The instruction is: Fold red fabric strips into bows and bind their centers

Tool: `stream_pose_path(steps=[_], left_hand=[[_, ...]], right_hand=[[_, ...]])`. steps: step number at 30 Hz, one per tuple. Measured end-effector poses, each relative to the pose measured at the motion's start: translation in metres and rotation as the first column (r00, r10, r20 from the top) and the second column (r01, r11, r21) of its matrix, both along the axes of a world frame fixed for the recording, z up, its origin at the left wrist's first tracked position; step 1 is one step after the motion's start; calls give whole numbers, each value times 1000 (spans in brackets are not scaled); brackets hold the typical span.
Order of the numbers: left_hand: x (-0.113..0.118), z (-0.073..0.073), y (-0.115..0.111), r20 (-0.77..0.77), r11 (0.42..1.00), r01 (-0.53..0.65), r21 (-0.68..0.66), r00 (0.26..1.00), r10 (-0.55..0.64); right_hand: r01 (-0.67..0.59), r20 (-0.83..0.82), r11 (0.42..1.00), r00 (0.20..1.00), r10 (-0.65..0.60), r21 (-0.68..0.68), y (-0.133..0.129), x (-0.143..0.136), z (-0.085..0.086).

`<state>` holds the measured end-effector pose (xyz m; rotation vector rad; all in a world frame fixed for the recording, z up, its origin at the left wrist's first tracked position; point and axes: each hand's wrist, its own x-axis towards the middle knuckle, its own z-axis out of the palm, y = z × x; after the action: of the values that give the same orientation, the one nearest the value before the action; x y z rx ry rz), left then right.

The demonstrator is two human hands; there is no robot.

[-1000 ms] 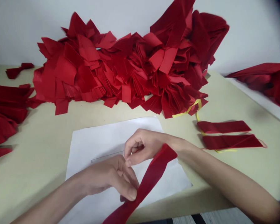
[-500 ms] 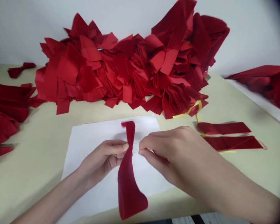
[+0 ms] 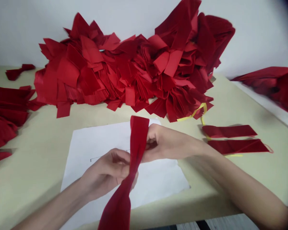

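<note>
Currently, step in hand: a red fabric strip (image 3: 134, 153) is being pinched at its waist, judged as gathering it into a bow shape.
Left hand (image 3: 108, 172): closed on the strip's middle, thumb and fingers pressed together.
Strip: held between both hands above the white paper sheet (image 3: 98, 140), one end up, the other hanging past the table edge (image 3: 206, 207).
Right hand (image 3: 165, 142): clenched against the strip just above the left hand's grip.
Next move: a tight, steady pinch is probably needed.
Open room: bare table (image 3: 50, 127) left of the left hand; two flat strips (image 3: 232, 139) right of the right hand; red fabric pile (image 3: 134, 67) beyond.
</note>
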<state>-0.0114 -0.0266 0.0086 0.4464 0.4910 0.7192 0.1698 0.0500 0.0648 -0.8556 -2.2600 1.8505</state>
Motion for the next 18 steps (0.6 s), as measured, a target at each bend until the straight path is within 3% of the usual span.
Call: stream_pose_path(steps=[4, 7, 9, 11, 14, 16, 18], left_hand=[[5, -5, -5, -104, 977, 205, -67, 972, -211], [9, -5, -7, -210, 967, 235, -101, 945, -252], [11, -3, -6, -293, 983, 166, -83, 938, -183], [11, -1, -5, -372, 998, 52, -31, 926, -60], [8, 3, -1, -439, 995, -94, 31, 893, 98], [5, 5, 1, -430, 987, -159, 37, 888, 160], [2, 7, 3, -392, 974, -224, 16, 895, 213]], right_hand=[[-109, -146, 966, 986, 76, -234, 5, -8, -20], [-195, -151, 962, 974, 168, -189, 2, -11, -20], [-181, -59, 983, 982, 180, -11, -2, -10, -10], [-138, 83, 955, 989, 121, 264, -10, -8, 6], [-118, 224, 790, 974, -26, 602, -25, -5, 27], [-106, 250, 703, 963, -104, 703, -32, -3, 34], [-66, 227, 680, 962, -150, 730, -33, -2, 34]])
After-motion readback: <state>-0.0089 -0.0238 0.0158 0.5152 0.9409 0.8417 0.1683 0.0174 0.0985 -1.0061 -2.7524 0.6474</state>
